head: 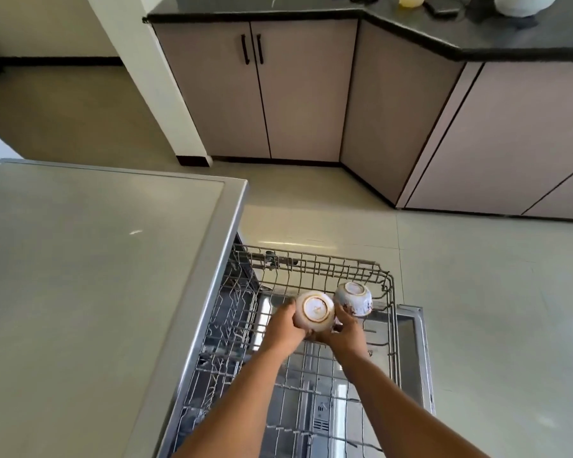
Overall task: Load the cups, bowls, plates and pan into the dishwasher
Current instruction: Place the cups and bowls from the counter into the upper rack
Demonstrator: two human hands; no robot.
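Note:
An upside-down white bowl (314,309) with a gold-ringed foot is held over the pulled-out upper rack (328,264) of the dishwasher. My left hand (283,327) grips its left side and my right hand (346,328) grips its right side from below. A second upside-down bowl (354,297) with a blue and red pattern sits in the rack's far right corner, just beyond my right hand. The rack is a grey wire basket; the open dishwasher door (417,345) lies beneath it.
The grey dishwasher top (90,276) fills the left. Beige cabinets (298,90) under a black counter (477,31) stand at the back and right. A yellow container (411,0) and a white item (520,4) sit on the counter. Pale floor tiles (493,292) lie to the right.

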